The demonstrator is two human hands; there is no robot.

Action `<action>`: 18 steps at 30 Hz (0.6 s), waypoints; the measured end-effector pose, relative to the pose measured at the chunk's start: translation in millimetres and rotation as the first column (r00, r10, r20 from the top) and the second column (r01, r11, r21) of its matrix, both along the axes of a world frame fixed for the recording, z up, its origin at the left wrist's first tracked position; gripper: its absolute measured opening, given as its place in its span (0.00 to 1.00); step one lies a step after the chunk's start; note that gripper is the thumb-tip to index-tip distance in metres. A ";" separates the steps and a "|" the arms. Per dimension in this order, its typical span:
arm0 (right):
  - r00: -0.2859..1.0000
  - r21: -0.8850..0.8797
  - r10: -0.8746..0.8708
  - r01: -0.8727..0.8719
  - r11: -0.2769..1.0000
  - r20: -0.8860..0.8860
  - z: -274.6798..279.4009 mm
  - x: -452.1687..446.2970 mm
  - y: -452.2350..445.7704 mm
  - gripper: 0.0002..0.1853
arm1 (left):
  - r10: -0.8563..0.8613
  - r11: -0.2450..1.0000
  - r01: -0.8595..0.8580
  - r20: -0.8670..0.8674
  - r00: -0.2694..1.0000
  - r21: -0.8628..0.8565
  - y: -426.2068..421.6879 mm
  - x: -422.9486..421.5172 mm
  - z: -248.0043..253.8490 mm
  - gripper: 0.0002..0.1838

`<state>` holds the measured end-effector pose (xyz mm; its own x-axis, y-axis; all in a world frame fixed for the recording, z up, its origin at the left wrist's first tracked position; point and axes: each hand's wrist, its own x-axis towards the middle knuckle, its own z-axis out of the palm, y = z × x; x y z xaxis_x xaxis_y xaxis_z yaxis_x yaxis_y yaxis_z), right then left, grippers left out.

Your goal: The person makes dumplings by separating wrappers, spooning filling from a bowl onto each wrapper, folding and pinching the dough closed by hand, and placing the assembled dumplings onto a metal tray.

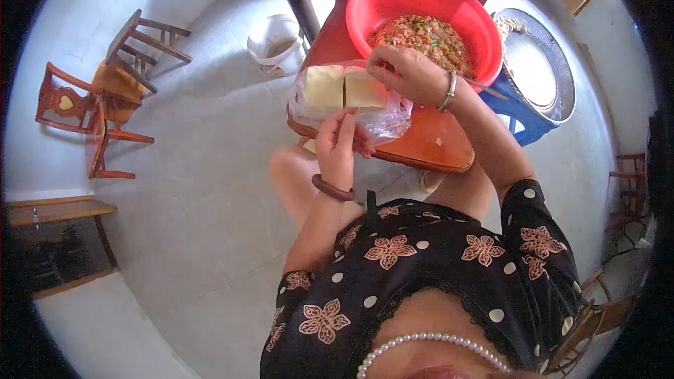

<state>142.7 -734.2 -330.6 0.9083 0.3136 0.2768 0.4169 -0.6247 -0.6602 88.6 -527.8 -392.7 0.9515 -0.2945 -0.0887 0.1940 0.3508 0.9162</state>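
Note:
Two square stacks of pale dough wrappers point(325, 88) lie side by side on an opened clear plastic bag point(393, 125), with a dark gap between them. At the near edge of the stacks, by the gap, my left hand point(338, 142) has thumb and forefinger pressed together; whether a wrapper edge is between them is hidden. My right hand point(411, 74) is closed, fingers curled down, over the right stack and beside the red basin point(379, 0). What it grips cannot be made out. Chopped filling point(428, 38) lies in the basin. A thin stick point(490, 90) shows past my right wrist.
Bag and basin rest on an orange wooden chair seat point(428, 142) in front of my knees. A white bucket point(263, 35) stands left on the floor. To the right, a round mesh tray point(537, 63) sits on a blue stool point(523, 123). Wooden chairs point(105, 116) stand far left.

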 end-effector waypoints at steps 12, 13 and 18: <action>0.933 0.531 0.265 -0.100 0.842 -0.244 28.7 1.8 -17.9 0.13 | 0.287 0.944 -0.324 0.339 0.896 0.057 -25.9 69.8 37.3 0.22; 0.900 0.509 0.325 -0.142 0.849 -0.290 41.4 -4.0 -19.2 0.13 | 0.298 0.952 -0.307 0.305 0.905 -0.020 -28.9 74.9 42.0 0.25; 0.785 0.513 0.522 -0.313 0.799 -0.334 63.0 -28.6 -29.9 0.13 | -0.431 0.789 0.334 -0.076 0.899 -0.515 -32.4 58.8 40.6 0.34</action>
<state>114.2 -764.1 -267.6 0.7627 0.6422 0.0767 0.1702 -0.0849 -0.9817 147.4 -560.2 -352.1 0.7321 -0.6812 0.0033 0.5503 0.5943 0.5865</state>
